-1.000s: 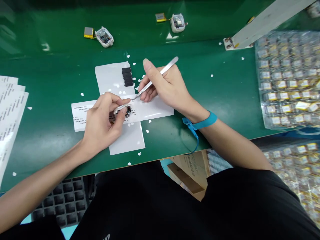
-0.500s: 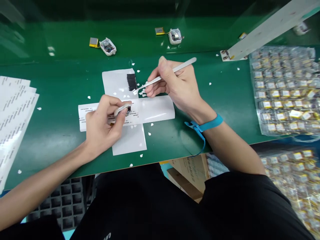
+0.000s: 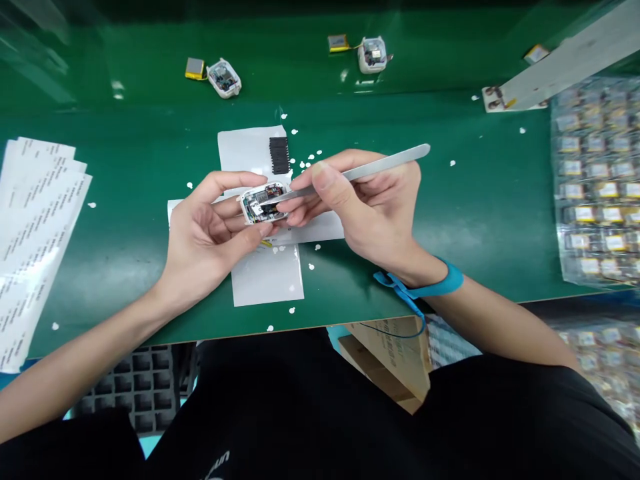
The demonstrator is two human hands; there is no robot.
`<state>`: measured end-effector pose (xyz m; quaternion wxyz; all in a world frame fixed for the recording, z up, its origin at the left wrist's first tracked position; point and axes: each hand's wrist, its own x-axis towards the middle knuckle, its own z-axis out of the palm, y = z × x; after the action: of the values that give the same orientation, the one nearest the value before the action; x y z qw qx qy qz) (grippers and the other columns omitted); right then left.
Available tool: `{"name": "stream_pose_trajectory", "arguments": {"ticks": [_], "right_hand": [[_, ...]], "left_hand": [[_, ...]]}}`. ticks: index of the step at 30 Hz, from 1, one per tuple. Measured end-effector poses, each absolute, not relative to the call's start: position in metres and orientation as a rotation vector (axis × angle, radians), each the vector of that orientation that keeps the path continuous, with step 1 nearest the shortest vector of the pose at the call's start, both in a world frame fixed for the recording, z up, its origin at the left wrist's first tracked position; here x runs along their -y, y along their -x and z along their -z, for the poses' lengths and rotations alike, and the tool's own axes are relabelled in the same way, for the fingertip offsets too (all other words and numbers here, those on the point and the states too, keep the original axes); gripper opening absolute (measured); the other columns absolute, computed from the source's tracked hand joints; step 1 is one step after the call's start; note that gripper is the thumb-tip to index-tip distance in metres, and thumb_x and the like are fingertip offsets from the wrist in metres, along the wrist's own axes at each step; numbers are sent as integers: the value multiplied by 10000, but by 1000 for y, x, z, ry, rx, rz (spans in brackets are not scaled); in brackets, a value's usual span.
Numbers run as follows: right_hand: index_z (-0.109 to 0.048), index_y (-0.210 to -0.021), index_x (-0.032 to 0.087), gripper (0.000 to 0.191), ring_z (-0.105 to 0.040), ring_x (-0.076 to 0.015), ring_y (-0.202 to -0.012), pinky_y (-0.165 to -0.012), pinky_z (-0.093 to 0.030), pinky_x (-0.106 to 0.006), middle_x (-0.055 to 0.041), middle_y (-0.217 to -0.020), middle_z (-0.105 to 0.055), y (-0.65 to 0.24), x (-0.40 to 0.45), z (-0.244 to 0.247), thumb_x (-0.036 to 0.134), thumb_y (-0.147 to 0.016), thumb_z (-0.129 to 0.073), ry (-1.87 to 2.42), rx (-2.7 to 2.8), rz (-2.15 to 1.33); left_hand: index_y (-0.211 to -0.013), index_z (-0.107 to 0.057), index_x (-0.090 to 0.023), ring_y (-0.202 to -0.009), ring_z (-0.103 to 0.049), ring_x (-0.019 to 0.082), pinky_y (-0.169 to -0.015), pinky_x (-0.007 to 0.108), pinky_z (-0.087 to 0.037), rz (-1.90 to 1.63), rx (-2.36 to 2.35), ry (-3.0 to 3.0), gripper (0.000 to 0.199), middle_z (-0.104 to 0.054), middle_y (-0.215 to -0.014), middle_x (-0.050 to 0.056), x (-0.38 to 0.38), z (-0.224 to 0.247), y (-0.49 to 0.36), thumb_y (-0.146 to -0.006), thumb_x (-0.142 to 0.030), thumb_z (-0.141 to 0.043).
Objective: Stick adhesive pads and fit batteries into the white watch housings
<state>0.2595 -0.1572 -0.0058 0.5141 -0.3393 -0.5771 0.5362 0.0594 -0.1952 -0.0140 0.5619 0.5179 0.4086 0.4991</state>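
Between its thumb and fingers, my left hand [image 3: 210, 227] grips a small white watch-like case [image 3: 246, 208], tilted so its open inside with circuit parts faces up. My right hand [image 3: 365, 200] is closed on metal tweezers [image 3: 385, 162]. Their tips reach into the case, at a small white printed piece [image 3: 257, 209]; whether they still pinch it I cannot tell. Below the case shows a bit of yellow [image 3: 267, 244]. Under both hands lie crossed white sheets [image 3: 267, 280], and a row of black strips [image 3: 279, 155] is on the upper one.
Two more opened cases [image 3: 225, 79] [image 3: 373, 55] with yellow batteries [image 3: 195, 68] lie at the back. Printed sheets [image 3: 40, 233] are at left, a clear tray of parts [image 3: 600, 180] at right, near a white post [image 3: 560, 67]. A blue wrist strap [image 3: 437, 280] trails a cord.
My right hand has brought the tweezers with the white piece from beside the black strips down into the case. My left hand has turned the case so its inside faces up.
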Motion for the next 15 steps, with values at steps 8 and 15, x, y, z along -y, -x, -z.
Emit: {"name": "stream_pose_trajectory", "arguments": {"ticks": [8, 15], "right_hand": [[-802, -903, 212, 207, -812, -145, -691, -608, -686, -223, 1, -808, -834, -258, 158, 11, 409, -966, -793, 810, 1365, -1353], [-800, -942, 208, 251, -816, -152, -754, -681, -696, -242, -23, -886, -836, -259, 161, 13, 457, -964, -782, 835, 1399, -1375]], "left_hand": [[-1107, -676, -254, -1064, -824, 299, -870, 435, -746, -1208, -1049, -1214, 383, -831, -1073, 35, 200, 13, -62, -840, -308, -946], [-1064, -662, -232, -1048, -827, 279, -839, 403, -753, -1270, -1076, -1297, 349, -827, -1114, 32, 202, 14, -64, -843, -256, -930]]}}
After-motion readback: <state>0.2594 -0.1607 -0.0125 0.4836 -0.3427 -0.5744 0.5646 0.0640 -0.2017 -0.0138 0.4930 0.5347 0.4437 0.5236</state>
